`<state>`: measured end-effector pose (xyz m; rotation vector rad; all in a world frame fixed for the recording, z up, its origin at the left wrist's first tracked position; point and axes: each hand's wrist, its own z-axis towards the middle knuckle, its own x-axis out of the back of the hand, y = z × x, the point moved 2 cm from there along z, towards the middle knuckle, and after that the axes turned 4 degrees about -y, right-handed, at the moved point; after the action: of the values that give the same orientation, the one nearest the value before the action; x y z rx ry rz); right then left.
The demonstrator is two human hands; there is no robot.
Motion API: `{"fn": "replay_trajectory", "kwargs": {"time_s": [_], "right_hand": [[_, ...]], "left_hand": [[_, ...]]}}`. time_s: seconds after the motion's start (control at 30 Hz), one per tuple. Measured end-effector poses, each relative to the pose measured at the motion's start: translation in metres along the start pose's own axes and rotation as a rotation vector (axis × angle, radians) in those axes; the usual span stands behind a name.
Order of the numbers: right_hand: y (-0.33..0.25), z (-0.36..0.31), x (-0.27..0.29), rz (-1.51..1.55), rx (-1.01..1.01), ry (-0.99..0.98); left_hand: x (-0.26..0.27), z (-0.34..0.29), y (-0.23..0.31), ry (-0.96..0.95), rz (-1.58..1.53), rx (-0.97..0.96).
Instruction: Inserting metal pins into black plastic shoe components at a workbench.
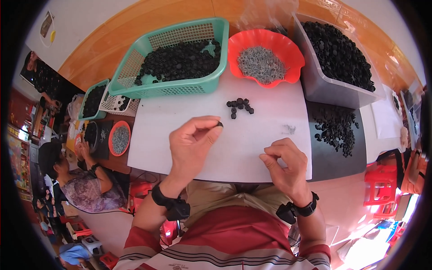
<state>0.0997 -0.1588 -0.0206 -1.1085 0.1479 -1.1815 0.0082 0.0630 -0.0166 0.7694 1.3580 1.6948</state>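
Observation:
My left hand is raised over the white work surface, thumb and forefinger pinching a small black round part. To its right, my right hand is closed in a pinch above the front of the same surface. Whatever its fingertips may hold is too small to make out. Beyond both hands lies a small cluster of black knob-like parts. A few thin grey metal pieces are scattered just past my right hand.
At the back stand a green basket of black parts, a red scalloped bowl of metal pins and a grey bin heaped with black parts. Loose black pieces cover a dark board at right. Another person works at left.

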Motion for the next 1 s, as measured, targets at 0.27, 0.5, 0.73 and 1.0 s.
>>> {"fn": "replay_trajectory", "kwargs": {"time_s": [0.27,0.5,0.73,1.0], "right_hand": [[0.009,0.004,0.023,-0.229,-0.027,0.091],[0.007,-0.002,0.027,-0.229,-0.087,0.084],[0.009,-0.004,0.031,-0.208,-0.082,0.145],[0.005,-0.006,0.030,-0.173,-0.083,0.124]], "left_hand": [[0.035,0.052,0.031,0.066,0.420,-0.292],[0.072,0.144,0.044,0.161,0.668,-0.252],[0.051,0.125,0.049,-0.009,0.883,-0.490],[-0.019,0.080,0.010,-0.311,0.944,-0.709]]}}
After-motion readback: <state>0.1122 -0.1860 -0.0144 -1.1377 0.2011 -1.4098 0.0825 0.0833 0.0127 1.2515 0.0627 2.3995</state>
